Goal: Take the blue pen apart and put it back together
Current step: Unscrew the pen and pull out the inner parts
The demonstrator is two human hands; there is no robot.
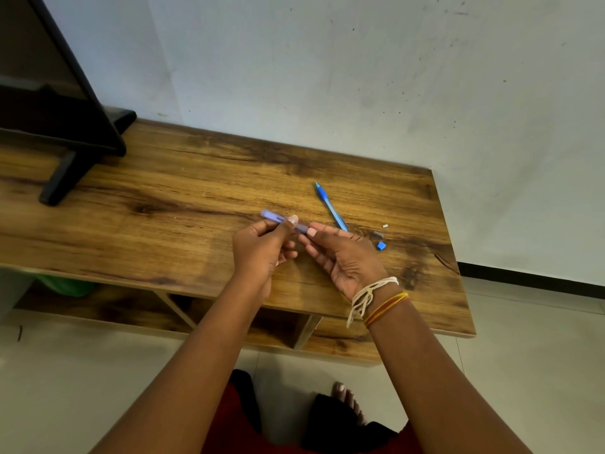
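blue barrel (274,218) pinched between left hand (262,247) and right hand (343,257).

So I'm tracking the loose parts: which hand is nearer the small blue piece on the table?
The right hand. The small blue piece lies just to its right on the table, untouched. The left hand is farther off, beyond the right one.

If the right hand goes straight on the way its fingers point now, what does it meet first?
Its fingers point up-left at the purple barrel, which the right hand already touches; next would likely be the left hand. Depth is unclear.
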